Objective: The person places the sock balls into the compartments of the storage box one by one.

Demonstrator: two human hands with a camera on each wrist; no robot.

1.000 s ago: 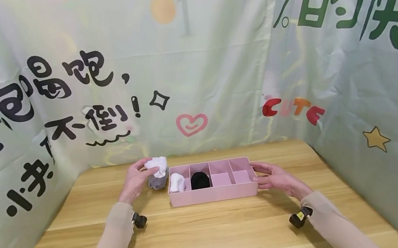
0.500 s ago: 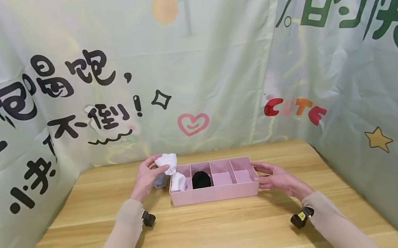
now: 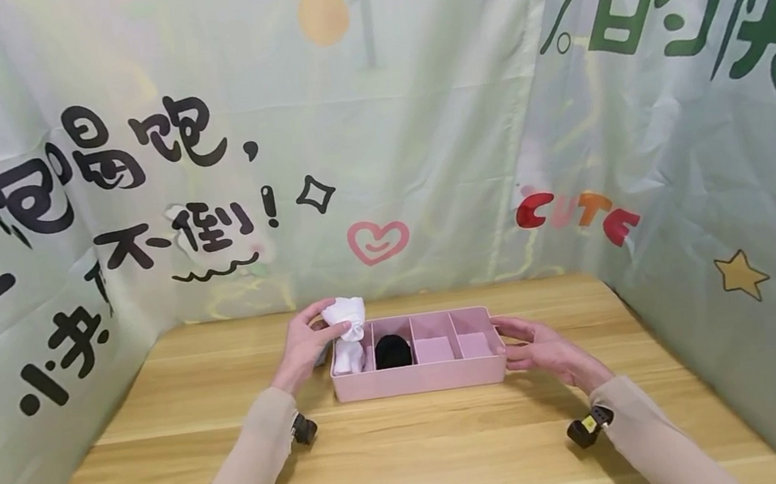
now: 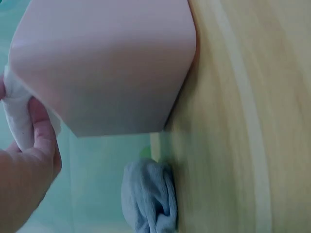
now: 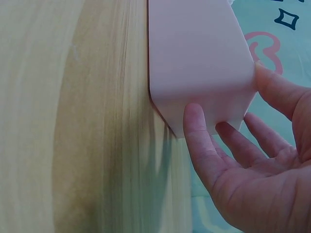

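My left hand (image 3: 301,348) pinches a white rolled-up sock (image 3: 344,315) between thumb and fingers, just above the left end of a pink divided box (image 3: 421,378). Under it, the leftmost compartment contains another white sock (image 3: 348,358). A black rolled sock (image 3: 393,352) fills the compartment beside that one. My right hand (image 3: 540,349) rests its fairly straight, spread fingertips (image 5: 195,114) against the box's right end wall, the thumb at the rim. A grey bundled sock (image 4: 148,194) lies on the table left of the box, mostly hidden behind my left hand in the head view.
The box's two right compartments (image 3: 435,348) show bare pink floors. It stands on a wooden table (image 3: 417,459). Printed cloth (image 3: 420,148) hangs around the back and both sides of the table.
My left hand has carried the white sock rightward from over the grey sock to above the box's leftmost compartment. The right hand and the box stay in place.
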